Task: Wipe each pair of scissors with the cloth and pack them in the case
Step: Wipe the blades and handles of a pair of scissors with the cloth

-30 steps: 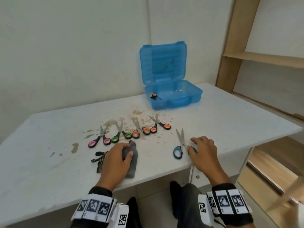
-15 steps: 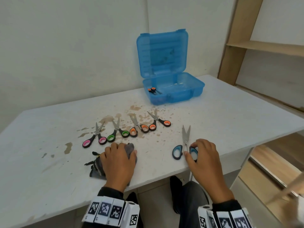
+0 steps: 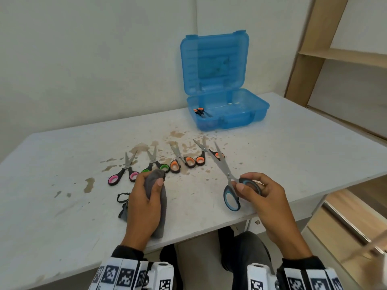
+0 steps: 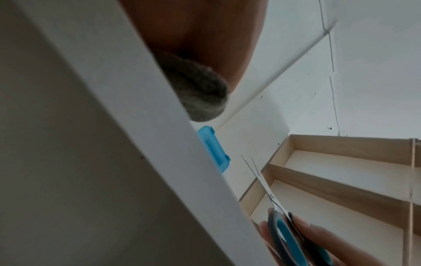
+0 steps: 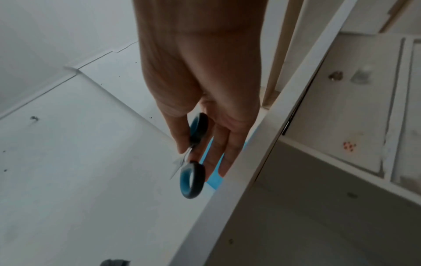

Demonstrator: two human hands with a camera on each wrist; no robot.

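We have just lifted the blue-handled steel scissors (image 3: 229, 185) off the white table (image 3: 293, 155), our right hand (image 3: 266, 197) pinching one handle loop. Our left hand (image 3: 144, 206) grips the grey cloth (image 3: 157, 191) at nine o'clock of them, so wiping comes next.

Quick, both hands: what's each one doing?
Left hand: grips the grey cloth.
Right hand: pinches the blue-handled steel scissors, lifted.

Seen from below the bench (image 4: 127, 144) edge: a hand (image 4: 193, 32) grips a grey cloth (image 4: 198, 91) above it. Beyond the edge, another hand (image 4: 323, 243) holds blue-handled scissors (image 4: 287, 234), blades raised, near a blue case (image 4: 213, 149).
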